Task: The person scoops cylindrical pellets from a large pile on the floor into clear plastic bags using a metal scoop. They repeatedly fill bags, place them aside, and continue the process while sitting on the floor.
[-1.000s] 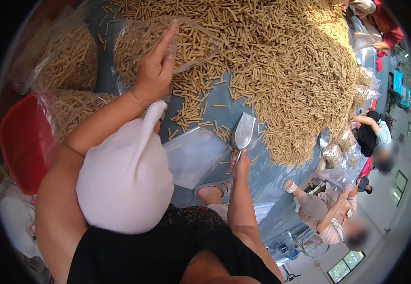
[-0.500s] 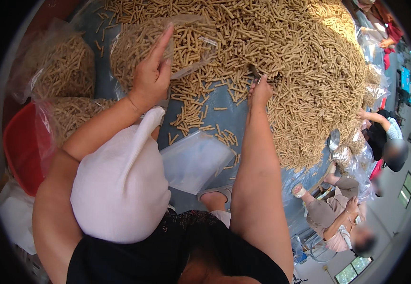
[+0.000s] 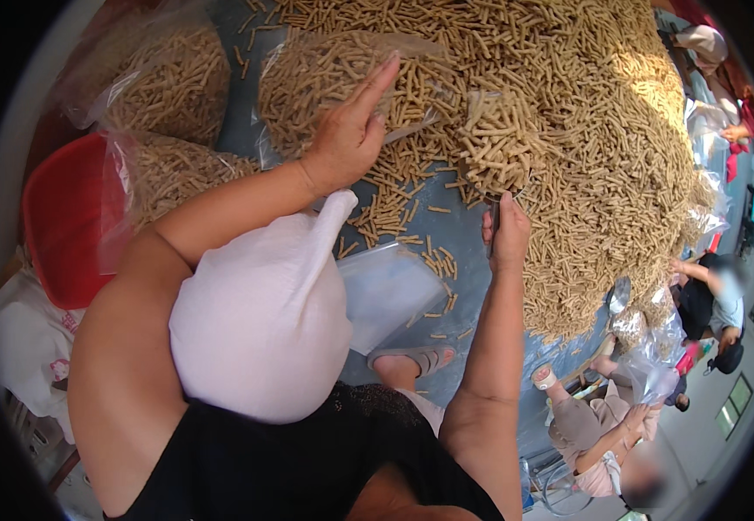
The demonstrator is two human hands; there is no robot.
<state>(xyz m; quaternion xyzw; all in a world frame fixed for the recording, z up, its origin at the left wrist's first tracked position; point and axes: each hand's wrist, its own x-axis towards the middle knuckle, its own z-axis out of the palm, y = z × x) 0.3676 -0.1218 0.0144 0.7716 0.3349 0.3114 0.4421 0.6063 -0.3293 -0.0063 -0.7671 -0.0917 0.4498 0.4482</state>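
Note:
My right hand (image 3: 509,233) is closed round the handle of a metal scoop (image 3: 526,184). Short tan sticks (image 3: 500,143) fill the scoop, which is above the edge of a large heap of the same sticks (image 3: 585,200). My left hand (image 3: 347,143) has its fingers straight and together, with the thumb apart. It rests against the mouth of a clear plastic bag (image 3: 307,87) partly filled with sticks; whether any fingers are inside the bag I cannot tell. A flat clear bag (image 3: 390,291) lies in front of me.
Filled clear bags (image 3: 173,87) and a red basin (image 3: 64,226) stand at the left. A rounded white cloth form (image 3: 260,321) is below my left forearm. Loose sticks (image 3: 442,260) lie on the blue-grey surface (image 3: 472,300). Other people (image 3: 607,425) sit at the right with bags.
My right hand has drawn the scoop out of the heap, now loaded with sticks. The whole view has shifted; my left hand keeps its flat pose by the bag.

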